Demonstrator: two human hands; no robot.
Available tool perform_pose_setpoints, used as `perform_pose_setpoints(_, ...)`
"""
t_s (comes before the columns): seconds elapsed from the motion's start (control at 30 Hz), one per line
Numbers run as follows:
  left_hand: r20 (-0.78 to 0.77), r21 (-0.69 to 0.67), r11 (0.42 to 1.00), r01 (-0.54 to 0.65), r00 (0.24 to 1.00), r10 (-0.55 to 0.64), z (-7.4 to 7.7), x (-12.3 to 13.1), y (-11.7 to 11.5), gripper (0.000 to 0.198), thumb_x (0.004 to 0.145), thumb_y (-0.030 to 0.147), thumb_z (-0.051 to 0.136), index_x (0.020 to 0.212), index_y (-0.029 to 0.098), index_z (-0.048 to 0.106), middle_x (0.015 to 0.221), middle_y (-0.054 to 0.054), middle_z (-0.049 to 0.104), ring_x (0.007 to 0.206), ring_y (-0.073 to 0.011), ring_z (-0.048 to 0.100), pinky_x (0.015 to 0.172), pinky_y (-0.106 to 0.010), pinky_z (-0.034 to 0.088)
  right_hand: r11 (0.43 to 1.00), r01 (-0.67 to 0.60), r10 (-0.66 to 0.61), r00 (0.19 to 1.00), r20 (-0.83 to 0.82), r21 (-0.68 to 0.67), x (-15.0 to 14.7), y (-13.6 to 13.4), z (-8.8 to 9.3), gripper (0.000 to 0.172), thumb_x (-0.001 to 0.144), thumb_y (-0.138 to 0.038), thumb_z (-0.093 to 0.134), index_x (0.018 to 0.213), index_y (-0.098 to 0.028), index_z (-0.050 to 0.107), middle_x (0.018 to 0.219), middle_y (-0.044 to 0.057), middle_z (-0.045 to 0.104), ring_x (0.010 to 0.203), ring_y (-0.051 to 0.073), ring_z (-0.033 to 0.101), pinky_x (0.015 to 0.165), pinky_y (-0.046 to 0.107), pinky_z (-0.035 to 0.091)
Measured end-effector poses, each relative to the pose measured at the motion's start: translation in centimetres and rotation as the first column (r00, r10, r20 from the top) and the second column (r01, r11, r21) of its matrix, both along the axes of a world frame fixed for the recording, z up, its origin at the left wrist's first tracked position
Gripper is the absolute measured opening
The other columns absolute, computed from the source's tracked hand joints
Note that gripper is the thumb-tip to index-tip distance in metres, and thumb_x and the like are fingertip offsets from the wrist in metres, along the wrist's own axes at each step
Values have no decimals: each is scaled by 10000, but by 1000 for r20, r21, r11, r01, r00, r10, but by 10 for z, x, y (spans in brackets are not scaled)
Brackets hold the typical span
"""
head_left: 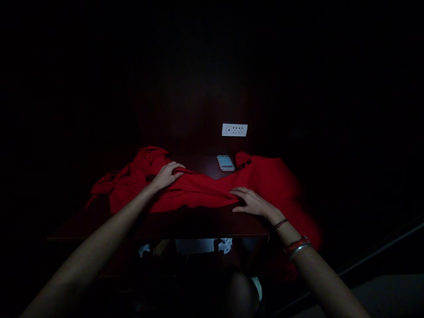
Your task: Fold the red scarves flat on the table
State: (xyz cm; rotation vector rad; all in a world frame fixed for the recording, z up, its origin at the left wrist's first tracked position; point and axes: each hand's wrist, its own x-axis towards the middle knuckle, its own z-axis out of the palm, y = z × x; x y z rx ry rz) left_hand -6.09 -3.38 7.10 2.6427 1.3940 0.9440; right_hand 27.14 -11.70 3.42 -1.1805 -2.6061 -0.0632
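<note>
**Two hands on a red cloth in a dim room**

Nearest the camera, white scraps (pixel 225 245) and a pale sheet lie under the front edge of the dark wooden table (pixel 185 225). Both forearms reach forward over that edge. The right wrist carries red thread bands and a metal bangle (pixel 298 247).

The right hand (pixel 253 203) lies flat and open, fingers spread, pressing the near fold of the red cloth (pixel 205 190) against the tabletop. The left hand (pixel 167 174) sits farther in, fingers curled over a raised ridge of the same cloth, gripping it loosely.

The cloth sprawls across the table from left to right, bunched at the far left and hanging off the right edge, where it is blurred.

Behind the cloth, a small pale object (pixel 225 162) rests on the table, too pixelated to identify. Beyond it, a white socket plate (pixel 234 130) is set in the dark wall.
</note>
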Motion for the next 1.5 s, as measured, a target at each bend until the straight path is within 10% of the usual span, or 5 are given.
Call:
perform_pose_setpoints(0.2,-81,256,959,-118,986,143,13,3,-3,256,640,71,370,830,160,516,894,-55,473,862,-176,457,780,-291,376,968,219,-225,974,37,125,6,1,-7,275,833,-199,349,1030,-164,537,957,84,565,899,173,504,805,287,381)
perform_pose_setpoints(0.47,-477,58,997,59,879,-24,-41,17,-36,239,702,162,435,928,173,511,1124,-108,427,1039,-240,404,859,-388,323,977,157,-157,988,-14,141,17,-4,-13,237,858,-228,313,1013,-166,481,913,56,573,791,137,527,686,226,394)
perform_pose_setpoints(0.6,-470,138,960,245,869,-155,-38,53,-53,388,714,288,510,1083,184,448,1260,-107,328,1178,-270,247,957,-430,198,973,165,-176,983,56,164,17,-1,-6,201,851,-209,320,901,-155,507,819,56,570,705,134,516,634,223,377)
perform_pose_setpoints(0.83,-616,12,955,295,755,-226,-40,91,-25,442,737,87,405,1154,229,430,1064,-83,539,939,-211,513,780,-321,389,994,23,-42,985,170,109,18,-2,-12,233,825,-243,361,895,-162,568,882,63,573,830,150,513,742,249,378)
perform_pose_setpoints(1.5,-243,44,920,389,898,-368,-48,73,11,407,772,63,325,1148,190,417,1073,-57,473,972,-140,452,846,-266,364,947,92,-117,991,65,306,23,0,-13,178,812,-198,381,861,-167,549,861,66,538,792,151,487,739,273,389)
